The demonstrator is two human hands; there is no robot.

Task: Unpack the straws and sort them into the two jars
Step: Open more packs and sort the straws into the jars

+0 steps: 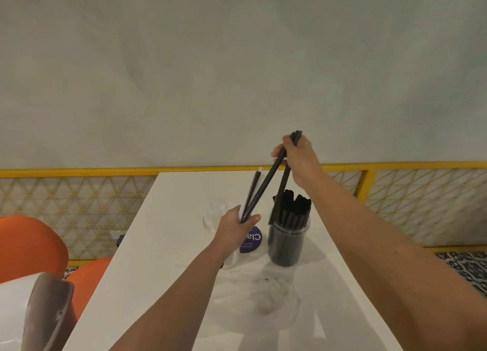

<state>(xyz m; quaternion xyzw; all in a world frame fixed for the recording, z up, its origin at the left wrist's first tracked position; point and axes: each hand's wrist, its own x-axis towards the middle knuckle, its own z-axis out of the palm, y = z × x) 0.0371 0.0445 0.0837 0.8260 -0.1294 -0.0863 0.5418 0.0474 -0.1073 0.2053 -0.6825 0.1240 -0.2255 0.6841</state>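
- Head view: a person's right hand [300,161], raised over a white table [163,245], is closed round the top ends of two straws. A long black straw [266,182] slants down and left to the left hand [235,228], which grips its lower end.
- The left hand also holds a partly wrapped straw [253,186], blurred, with its white tip pointing up.
- A second black straw [284,184] hangs nearly upright from the right hand, with its lower end at the mouth of the straw-filled jar [287,248] directly below. The right hand is the nearer one to this jar, and the left sits just beside it, to the left.
- Behind the left hand is what appears to be a clear jar [210,216] with a purple label [251,241].
- Crumpled clear packaging [274,295] lies on the table in the foreground.
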